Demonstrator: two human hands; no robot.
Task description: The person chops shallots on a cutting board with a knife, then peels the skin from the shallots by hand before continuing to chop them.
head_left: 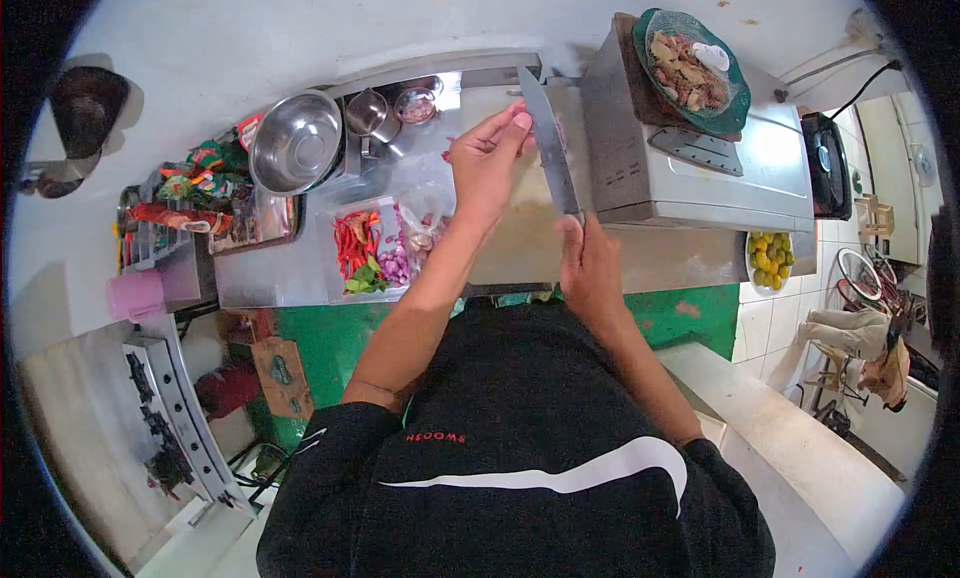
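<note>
My right hand [590,260] is wrapped round the handle of a large knife [549,138], its blade pointing up and away from me. Beside the blade, my left hand [484,166] is raised with thumb and fingers pinched together near the steel; what they hold, if anything, is too small to name. Both hands are over a cutting board [515,246]. Left of my left forearm, a clear tray [327,240] holds red chilies [356,243], green leaves [366,277] and chopped purple pieces [395,267]. A plastic bag [427,218] lies at its right side.
A steel bowl [296,143], a metal pot [370,116] and seasoning packets [205,173] stand at the left. On the right, a metal box [690,183] carries a green plate [738,106] with food. Beyond it, a bowl of green-yellow fruit [769,261] sits near the edge.
</note>
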